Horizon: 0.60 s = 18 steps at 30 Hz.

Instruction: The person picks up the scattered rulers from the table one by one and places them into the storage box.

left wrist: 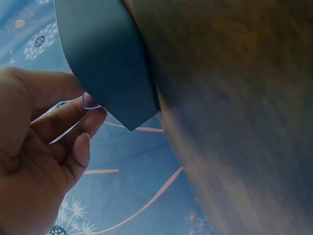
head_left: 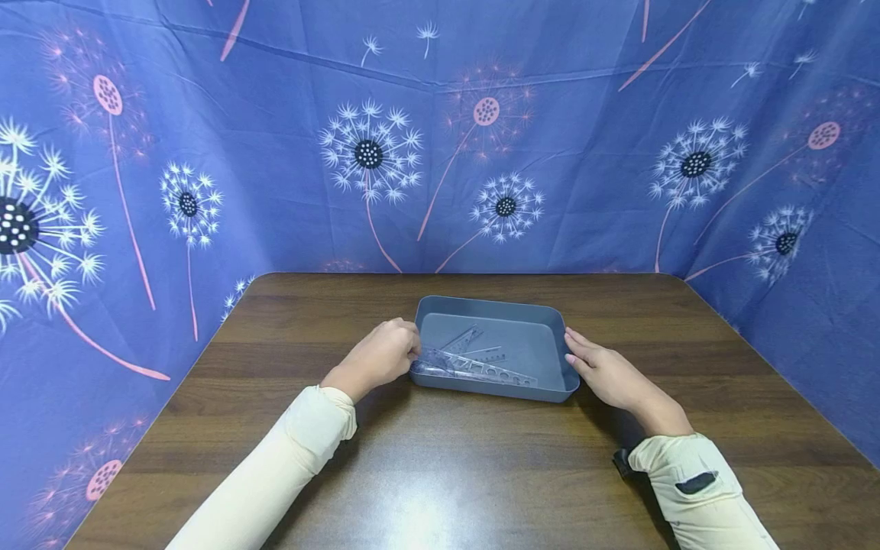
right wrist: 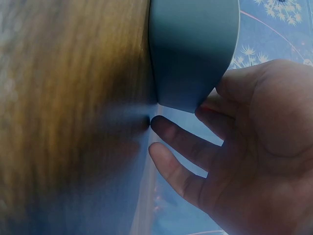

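Note:
A shallow grey-blue tray (head_left: pixel 495 391) sits on the wooden table between both hands. In it lie several clear rulers (head_left: pixel 509 374), fanned out, with crinkled clear plastic packaging (head_left: pixel 433 365) around their left ends. My left hand (head_left: pixel 385 353) is at the tray's left rim, its fingers curled and pinching the packaging's edge; the left wrist view shows a bit of clear film (left wrist: pixel 90 103) between the fingertips. At the tray's right wall rests my right hand (head_left: pixel 608 374), fingers mostly straight and touching the rim. The right wrist view shows two fingers (right wrist: pixel 183 142) extended below the tray.
The brown wooden table (head_left: pixel 426 473) extends around the tray on all sides. Behind and beside it hangs a blue cloth (head_left: pixel 591 153) printed with dandelions. A dark strap (head_left: pixel 622 464) is at the right wrist.

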{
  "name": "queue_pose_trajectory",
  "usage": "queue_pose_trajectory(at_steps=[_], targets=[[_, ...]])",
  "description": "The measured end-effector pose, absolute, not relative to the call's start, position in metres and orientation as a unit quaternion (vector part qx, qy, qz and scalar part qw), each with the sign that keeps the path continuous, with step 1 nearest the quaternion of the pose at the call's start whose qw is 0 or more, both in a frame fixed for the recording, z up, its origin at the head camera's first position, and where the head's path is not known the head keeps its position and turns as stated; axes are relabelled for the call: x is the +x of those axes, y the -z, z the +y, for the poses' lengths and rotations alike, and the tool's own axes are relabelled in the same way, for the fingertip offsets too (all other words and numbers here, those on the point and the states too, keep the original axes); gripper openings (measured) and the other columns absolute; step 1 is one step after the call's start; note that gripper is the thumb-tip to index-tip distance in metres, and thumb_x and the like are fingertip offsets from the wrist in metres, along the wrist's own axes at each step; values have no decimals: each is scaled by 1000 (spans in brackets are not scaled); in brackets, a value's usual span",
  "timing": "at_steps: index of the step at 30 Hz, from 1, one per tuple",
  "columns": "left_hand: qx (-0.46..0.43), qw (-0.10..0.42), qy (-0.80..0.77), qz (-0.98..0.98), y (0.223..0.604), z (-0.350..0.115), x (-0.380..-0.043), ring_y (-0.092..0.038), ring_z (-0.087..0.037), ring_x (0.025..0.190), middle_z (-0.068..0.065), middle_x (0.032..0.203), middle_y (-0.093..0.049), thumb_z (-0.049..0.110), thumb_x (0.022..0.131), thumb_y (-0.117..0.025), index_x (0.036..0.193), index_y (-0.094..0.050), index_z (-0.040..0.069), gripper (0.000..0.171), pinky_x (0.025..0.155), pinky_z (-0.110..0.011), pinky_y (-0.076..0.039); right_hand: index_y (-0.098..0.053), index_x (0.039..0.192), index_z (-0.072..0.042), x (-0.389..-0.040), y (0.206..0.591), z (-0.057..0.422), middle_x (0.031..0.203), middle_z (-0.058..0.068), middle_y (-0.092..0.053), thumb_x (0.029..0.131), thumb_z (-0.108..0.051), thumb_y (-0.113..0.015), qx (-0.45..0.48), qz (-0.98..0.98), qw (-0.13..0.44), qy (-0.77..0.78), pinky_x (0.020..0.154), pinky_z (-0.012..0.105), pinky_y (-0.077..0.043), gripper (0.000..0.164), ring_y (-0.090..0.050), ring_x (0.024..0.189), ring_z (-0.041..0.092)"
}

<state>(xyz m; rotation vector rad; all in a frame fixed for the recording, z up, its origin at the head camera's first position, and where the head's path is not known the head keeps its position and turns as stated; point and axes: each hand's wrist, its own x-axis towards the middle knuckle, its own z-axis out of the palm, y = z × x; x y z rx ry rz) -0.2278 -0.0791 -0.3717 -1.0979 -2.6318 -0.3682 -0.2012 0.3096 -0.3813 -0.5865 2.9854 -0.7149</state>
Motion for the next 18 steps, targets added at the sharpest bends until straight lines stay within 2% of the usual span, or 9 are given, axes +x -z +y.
queue_pose_trajectory(at_steps=[2, 5, 7, 11, 18], targets=[[-386, 140, 122, -904, 373, -79, -227, -59, -15, 76, 6, 78, -63, -7, 74, -69, 72, -73, 11, 19, 80, -38, -51, -38, 145, 11, -201, 382, 310, 156, 26, -30, 106, -17, -47, -188, 955, 9, 228, 112, 61, -26, 50, -29, 143, 44], [-383, 138, 109, -907, 374, -78, -226, -54, -16, 78, 6, 79, -62, -3, 76, -71, 74, -73, 13, 16, 71, -35, -45, -38, 146, 11, -201, 381, 310, 156, 25, -30, 106, -18, -47, -187, 956, 11, 228, 112, 61, -26, 50, -29, 143, 44], [-381, 133, 98, -910, 375, -77, -226, -52, -15, 79, 7, 79, -63, 1, 77, -73, 75, -73, 15, 15, 69, -33, -41, -38, 146, 11, -201, 381, 309, 156, 25, -30, 106, -18, -47, -186, 956, 12, 227, 112, 61, -26, 50, -29, 143, 44], [-370, 109, 72, -920, 375, -76, -225, -53, -15, 82, 10, 85, -68, 7, 82, -73, 82, -78, 19, 13, 70, -33, -37, -38, 145, 11, -201, 381, 309, 156, 26, -30, 106, -16, -48, -186, 956, 12, 228, 112, 61, -26, 50, -29, 143, 45], [-344, 50, 47, -936, 374, -77, -224, -57, -17, 93, 11, 101, -72, 14, 92, -64, 96, -80, 24, 20, 74, -37, -37, -37, 145, 12, -201, 381, 308, 156, 26, -29, 105, -15, -47, -186, 955, 14, 229, 112, 61, -26, 49, -28, 143, 45]])
